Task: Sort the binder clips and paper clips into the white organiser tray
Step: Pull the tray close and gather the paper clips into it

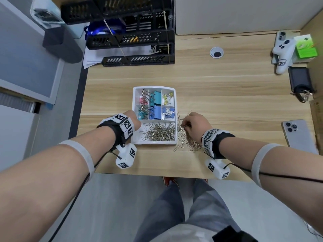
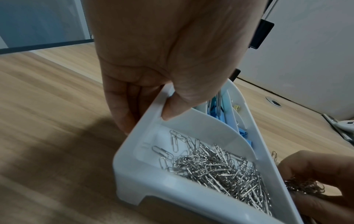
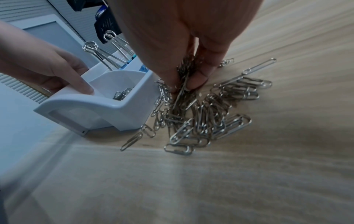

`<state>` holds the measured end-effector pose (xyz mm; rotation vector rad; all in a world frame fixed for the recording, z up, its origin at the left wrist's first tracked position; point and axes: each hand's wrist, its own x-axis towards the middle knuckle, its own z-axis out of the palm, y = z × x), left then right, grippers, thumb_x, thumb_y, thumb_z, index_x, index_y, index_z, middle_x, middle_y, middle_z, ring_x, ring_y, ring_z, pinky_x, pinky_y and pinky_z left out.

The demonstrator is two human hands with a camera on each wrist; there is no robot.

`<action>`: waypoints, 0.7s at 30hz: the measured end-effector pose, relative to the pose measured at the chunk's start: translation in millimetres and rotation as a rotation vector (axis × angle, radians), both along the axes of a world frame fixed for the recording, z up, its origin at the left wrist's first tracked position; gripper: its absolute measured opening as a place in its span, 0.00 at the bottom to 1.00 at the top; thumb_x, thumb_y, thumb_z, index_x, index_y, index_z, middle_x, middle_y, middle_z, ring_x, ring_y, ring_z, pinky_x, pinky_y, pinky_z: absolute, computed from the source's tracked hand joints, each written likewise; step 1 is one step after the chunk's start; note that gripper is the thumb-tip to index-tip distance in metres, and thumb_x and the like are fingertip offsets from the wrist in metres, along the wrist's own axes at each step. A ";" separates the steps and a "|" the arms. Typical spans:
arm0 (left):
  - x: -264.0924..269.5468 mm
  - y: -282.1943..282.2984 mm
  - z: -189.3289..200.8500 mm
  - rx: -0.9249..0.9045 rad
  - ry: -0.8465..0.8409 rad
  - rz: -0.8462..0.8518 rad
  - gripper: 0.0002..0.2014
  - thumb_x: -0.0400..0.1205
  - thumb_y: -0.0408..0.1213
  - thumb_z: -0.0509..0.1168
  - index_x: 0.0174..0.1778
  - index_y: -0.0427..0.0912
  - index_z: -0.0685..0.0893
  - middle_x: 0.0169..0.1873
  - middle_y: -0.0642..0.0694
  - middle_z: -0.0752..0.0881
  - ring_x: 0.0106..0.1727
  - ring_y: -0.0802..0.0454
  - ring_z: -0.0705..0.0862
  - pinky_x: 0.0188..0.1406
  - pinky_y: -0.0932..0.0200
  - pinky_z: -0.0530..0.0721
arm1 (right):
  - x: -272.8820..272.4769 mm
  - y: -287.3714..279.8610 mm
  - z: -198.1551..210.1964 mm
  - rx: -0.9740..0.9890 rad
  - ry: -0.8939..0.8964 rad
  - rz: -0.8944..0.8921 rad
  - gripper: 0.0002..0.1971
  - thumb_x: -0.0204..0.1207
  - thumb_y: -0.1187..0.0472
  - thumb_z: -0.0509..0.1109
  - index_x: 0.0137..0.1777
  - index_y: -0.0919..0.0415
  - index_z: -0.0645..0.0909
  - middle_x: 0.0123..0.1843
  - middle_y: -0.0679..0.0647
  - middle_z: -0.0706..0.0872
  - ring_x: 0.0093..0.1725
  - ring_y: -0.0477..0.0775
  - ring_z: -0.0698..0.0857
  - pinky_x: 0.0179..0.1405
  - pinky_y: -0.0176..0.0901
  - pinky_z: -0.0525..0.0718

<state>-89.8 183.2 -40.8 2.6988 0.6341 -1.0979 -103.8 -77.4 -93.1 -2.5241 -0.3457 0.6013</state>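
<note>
The white organiser tray (image 1: 134, 137) sits on the bench (image 1: 227, 95) in front of me, near its front edge. In its wide front compartment I see a heap of silver paper clips (image 1: 161, 132). The smaller compartments behind hold binder clips: pink ones (image 1: 142, 100) at the back left, teal ones (image 1: 157, 98) in the middle, small yellow ones (image 1: 167, 98) at the back right, and blue ones (image 1: 158, 113) nearer the front.

A loose pile of paper clips (image 3: 206, 115) lies on the bench just right of the tray, some touching its right wall. My right hand (image 1: 196, 125) is down in this pile, thumb and fingers (image 3: 199, 80) pinched around a bunch of clips, so it is gripping them. My left hand (image 1: 133, 119) holds the tray's left wall: in the left wrist view the thumb (image 2: 178, 106) is hooked over the rim on the inside, the fingers run down the outer side, so it is gripping the tray.

Further out, a black stacked file rack (image 1: 132, 32) stands at the back left of the bench. A round cable hole (image 1: 216, 52) is behind the tray to the right. At the far right I see a white controller (image 1: 282, 53), a green and white box (image 1: 305, 47), a dark pouch with keys (image 1: 300, 81), and a phone (image 1: 297, 135) lying face down.
</note>
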 end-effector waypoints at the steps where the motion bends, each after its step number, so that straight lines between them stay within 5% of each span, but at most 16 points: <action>1: -0.2 -0.2 -0.2 0.003 -0.001 -0.004 0.12 0.82 0.31 0.60 0.31 0.38 0.72 0.28 0.45 0.73 0.27 0.49 0.72 0.26 0.59 0.68 | 1.7 -1.6 2.1 -0.002 0.002 -0.003 0.09 0.75 0.68 0.71 0.51 0.58 0.89 0.52 0.56 0.84 0.52 0.58 0.83 0.52 0.43 0.79; 11: -0.7 -1.1 3.3 0.004 -0.003 -0.016 0.11 0.82 0.33 0.60 0.33 0.38 0.75 0.29 0.44 0.78 0.29 0.48 0.77 0.32 0.58 0.75 | 7.6 -9.8 23.5 0.025 0.047 -0.002 0.05 0.73 0.64 0.75 0.47 0.57 0.91 0.46 0.52 0.91 0.47 0.51 0.85 0.52 0.38 0.81; 21: -1.3 -1.0 8.3 -0.027 0.015 -0.022 0.11 0.83 0.33 0.59 0.34 0.38 0.74 0.29 0.45 0.75 0.28 0.50 0.73 0.28 0.59 0.71 | 4.0 36.4 45.9 0.170 0.030 0.045 0.05 0.75 0.60 0.76 0.50 0.56 0.91 0.49 0.51 0.91 0.46 0.48 0.84 0.52 0.37 0.82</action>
